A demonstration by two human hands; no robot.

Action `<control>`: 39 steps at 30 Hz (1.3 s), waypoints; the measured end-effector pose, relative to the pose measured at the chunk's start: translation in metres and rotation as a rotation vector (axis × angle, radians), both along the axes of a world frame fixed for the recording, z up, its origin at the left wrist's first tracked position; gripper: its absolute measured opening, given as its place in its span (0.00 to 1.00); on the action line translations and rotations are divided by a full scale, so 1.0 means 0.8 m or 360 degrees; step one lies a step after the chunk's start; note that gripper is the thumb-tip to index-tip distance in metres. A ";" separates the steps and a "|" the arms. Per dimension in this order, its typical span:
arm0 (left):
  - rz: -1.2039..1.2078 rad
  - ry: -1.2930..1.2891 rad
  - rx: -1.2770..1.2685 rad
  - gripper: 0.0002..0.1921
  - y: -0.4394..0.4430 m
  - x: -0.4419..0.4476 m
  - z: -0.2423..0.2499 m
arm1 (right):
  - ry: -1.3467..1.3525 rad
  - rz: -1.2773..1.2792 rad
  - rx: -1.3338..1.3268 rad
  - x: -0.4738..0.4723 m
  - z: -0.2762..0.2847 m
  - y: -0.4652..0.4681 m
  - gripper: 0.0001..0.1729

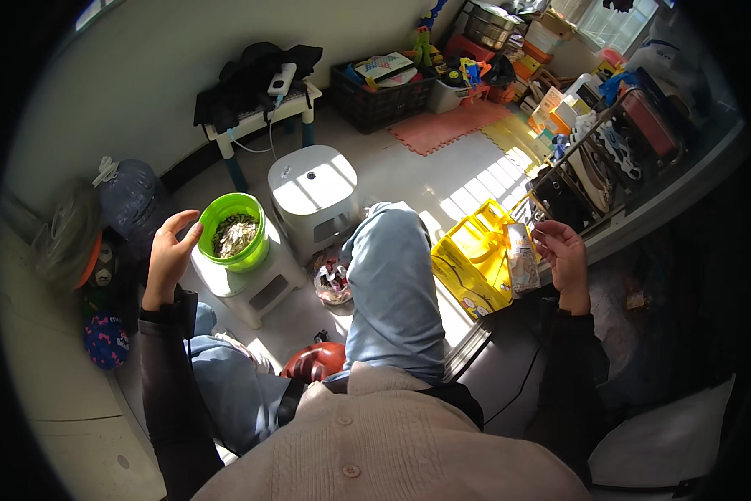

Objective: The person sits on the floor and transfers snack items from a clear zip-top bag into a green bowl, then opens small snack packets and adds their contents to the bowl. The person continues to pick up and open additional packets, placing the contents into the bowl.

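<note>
My left hand [171,258] is raised beside a bright green plastic bucket [258,258], thumb and fingers apart and nothing in them. Whether the thumb touches the rim is unclear. Sunflower seeds [234,237] partly fill the bucket, which stands on a white plastic stool [273,294]. On the other side, my right hand [566,266] has curled fingers, their tips close to a clear printed plastic packet [523,260]. I cannot tell if they pinch its edge. The packet overlaps the right side of a yellow tote bag [463,263] on the floor.
A second white stool [313,178] stands behind the bucket. A plastic bag of litter [333,278] sits by my knee [391,263]. Farther back are a small table [259,119] with a power strip [282,79], a black crate [382,103] and a shoe rack [595,169].
</note>
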State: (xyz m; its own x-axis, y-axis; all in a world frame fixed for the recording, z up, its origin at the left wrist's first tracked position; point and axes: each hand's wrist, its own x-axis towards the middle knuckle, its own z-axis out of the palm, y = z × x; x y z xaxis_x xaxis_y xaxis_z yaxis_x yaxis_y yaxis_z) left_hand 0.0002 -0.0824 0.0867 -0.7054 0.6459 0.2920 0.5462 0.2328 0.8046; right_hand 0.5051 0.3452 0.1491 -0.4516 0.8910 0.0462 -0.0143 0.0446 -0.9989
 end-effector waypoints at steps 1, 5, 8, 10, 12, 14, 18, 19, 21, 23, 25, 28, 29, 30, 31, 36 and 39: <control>0.0037 0.0064 -0.0069 0.17 -0.004 0.008 0.006 | 0.0022 0.0059 0.0031 -0.035 0.018 -0.012 0.08; 0.0033 0.0192 -0.0253 0.16 -0.021 0.037 0.015 | 0.0194 0.0789 0.0258 -0.160 0.079 -0.072 0.11; -0.0046 0.0083 -0.0386 0.16 -0.028 0.047 0.019 | -0.0004 0.1072 0.0156 -0.243 0.087 -0.113 0.13; -0.0069 -0.0050 -0.0518 0.16 -0.033 0.053 0.023 | -0.0224 0.1442 0.0305 -0.309 0.060 -0.124 0.18; -0.0071 -0.0317 -0.0594 0.16 -0.038 0.058 0.025 | -0.0362 0.1625 0.0155 -0.367 0.002 -0.131 0.16; -0.0099 -0.0381 -0.0622 0.15 -0.044 0.062 0.025 | -0.0716 0.1719 -0.0034 -0.415 -0.080 -0.130 0.13; -0.0151 -0.0485 -0.0701 0.14 -0.056 0.062 0.019 | -0.1497 0.1706 -0.0247 -0.449 -0.275 -0.110 0.07; -0.0139 -0.0459 -0.0718 0.14 -0.058 0.061 0.016 | -0.1675 0.1538 -0.0164 -0.448 -0.325 -0.107 0.09; -0.0089 -0.0371 -0.0785 0.15 -0.058 0.060 0.011 | -0.1749 0.1359 -0.0404 -0.439 -0.412 -0.092 0.11; -0.0059 -0.0299 -0.0781 0.16 -0.055 0.060 0.004 | -0.1675 0.0835 -0.0812 -0.430 -0.483 -0.080 0.08; -0.0114 -0.0209 -0.0825 0.17 -0.051 0.061 -0.002 | -0.2186 0.1354 -0.0047 -0.430 -0.533 -0.064 0.08; -0.0099 -0.0083 -0.0853 0.16 -0.045 0.061 -0.009 | -0.2823 0.2387 0.1654 -0.430 -0.576 -0.050 0.14; -0.0094 -0.0107 -0.0891 0.16 -0.043 0.061 -0.010 | -0.2873 0.1948 0.1388 -0.428 -0.585 -0.050 0.13; -0.0090 -0.0105 -0.0935 0.16 -0.042 0.060 -0.011 | -0.2718 0.1714 0.1363 -0.428 -0.590 -0.050 0.12; -0.0090 -0.0107 -0.0967 0.16 -0.040 0.058 -0.011 | -0.2299 0.1250 0.1113 -0.427 -0.594 -0.053 0.14; -0.0084 -0.0233 -0.1093 0.20 -0.030 0.048 -0.014 | -0.1955 0.1148 0.1174 -0.431 -0.601 -0.072 0.18; -0.0094 -0.0262 -0.1098 0.20 -0.022 0.041 -0.022 | -0.2071 0.1140 0.1584 -0.437 -0.604 -0.083 0.18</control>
